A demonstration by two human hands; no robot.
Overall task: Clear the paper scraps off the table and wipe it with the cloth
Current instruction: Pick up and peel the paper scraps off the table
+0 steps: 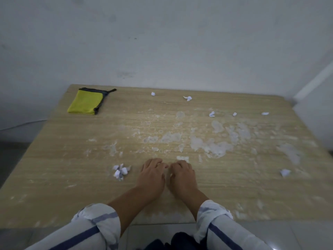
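Resting hands: left hand (152, 173) and right hand (182, 175) side by side, fingers curled narrow, grasp unclear.
Open room: light wooden table (72, 159) bare lower left.
Edges: folded yellow microfibre cloth (85, 102) upper left; crumpled white paper scraps (121, 171) scattered.

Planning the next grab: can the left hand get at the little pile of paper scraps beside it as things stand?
Probably yes. The pile of paper scraps lies on bare table just to the left of the left hand, with nothing between them. The cloth sits far off at the back corner.

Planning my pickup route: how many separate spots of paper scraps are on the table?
7: far centre, beside it, three right-rear, near right, a cluster left of the hands. Hands may hide more.
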